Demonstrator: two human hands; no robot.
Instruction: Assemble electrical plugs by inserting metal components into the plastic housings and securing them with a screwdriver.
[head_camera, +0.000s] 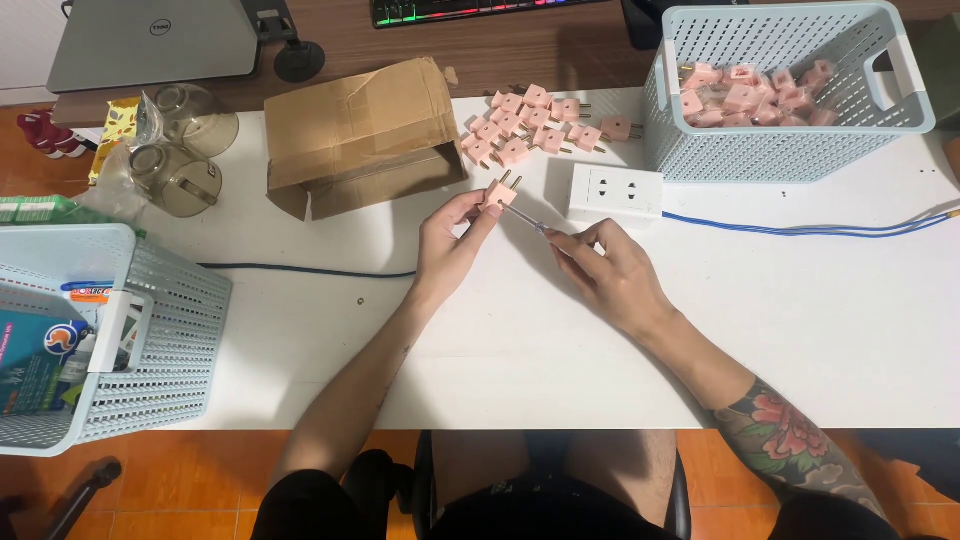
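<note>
White table (800, 330): left hand (450, 245) pinching pink plug (499, 193), pins up.

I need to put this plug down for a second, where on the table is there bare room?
The widest bare stretch of the white table lies right of the right hand, below the blue cable. Another bare strip lies left of the left hand, below the dark cable. It is crowded above, around the loose pink plugs, cardboard box and socket block.
</note>
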